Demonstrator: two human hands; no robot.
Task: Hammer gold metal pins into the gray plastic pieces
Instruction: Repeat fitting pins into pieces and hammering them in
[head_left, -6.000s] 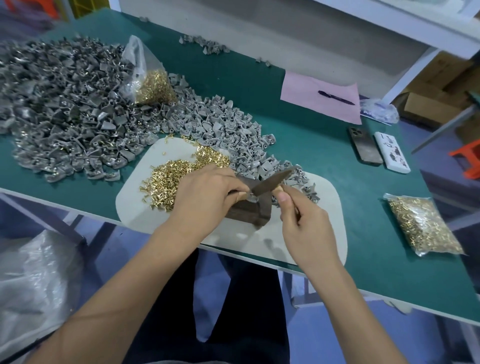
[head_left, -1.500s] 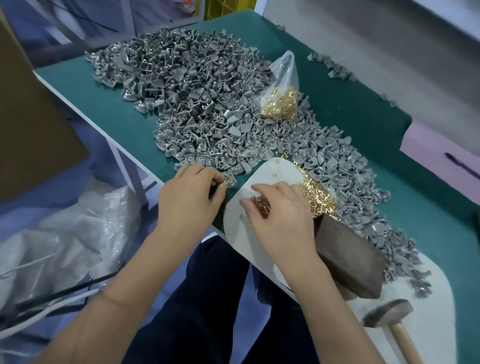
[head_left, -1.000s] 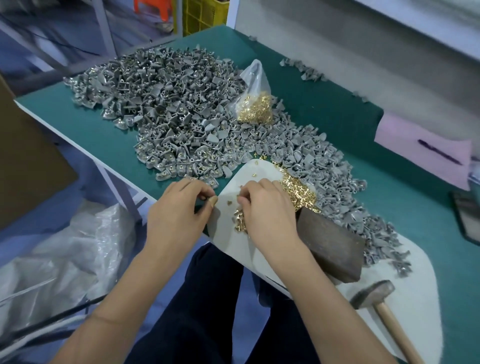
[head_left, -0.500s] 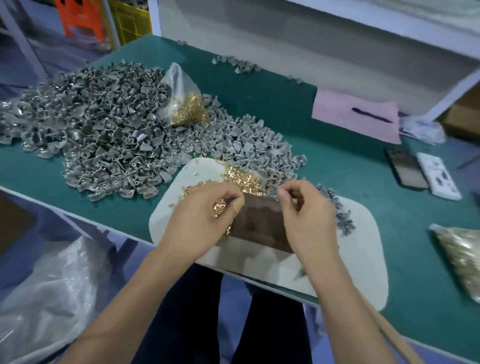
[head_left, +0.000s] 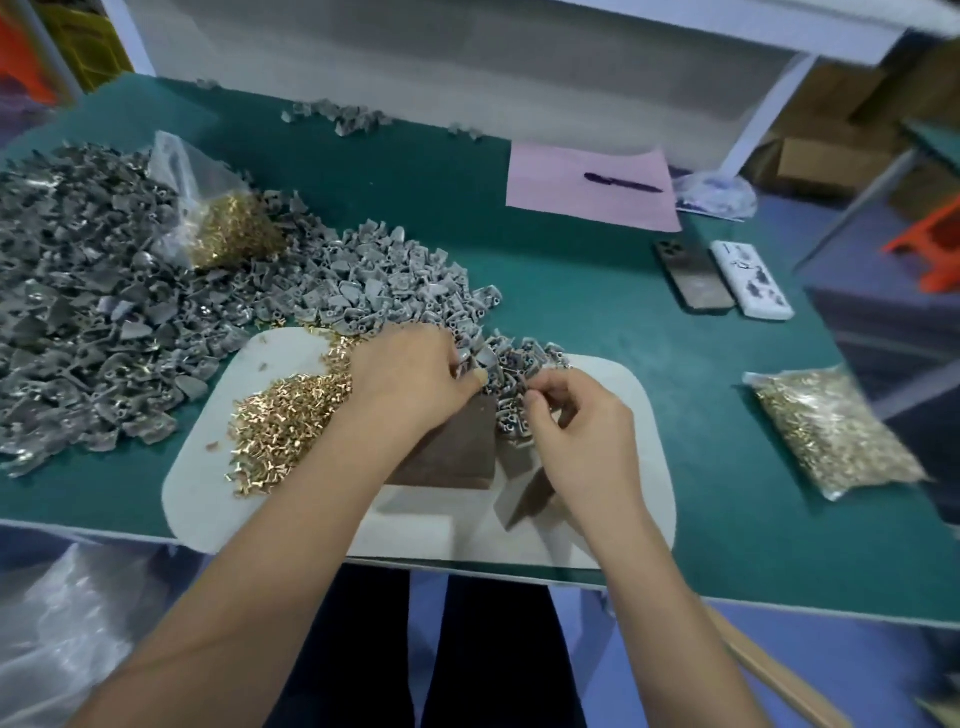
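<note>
Both hands work above the block (head_left: 452, 447) on the bench (head_left: 597, 291). The left hand (head_left: 410, 379) curls its grip into the gray pieces (head_left: 395, 280); the right hand (head_left: 582, 415) pinches something too small to tell.

pins (head_left: 283, 415) left of block (head_left: 452, 441), on mat (head_left: 623, 467)

Green-topped table (head_left: 597, 322). White pad (head_left: 613, 519) at the near edge, overhanging slightly. Big heap of gray plastic pieces (head_left: 104, 322) on the left, spilling onto the pad; a few strays (head_left: 343, 117) by the far edge. Pink paper (head_left: 582, 192) far side. Two phones (head_left: 724, 278) side by side. Sealed bag of gold pins (head_left: 831, 431) at right.
</note>
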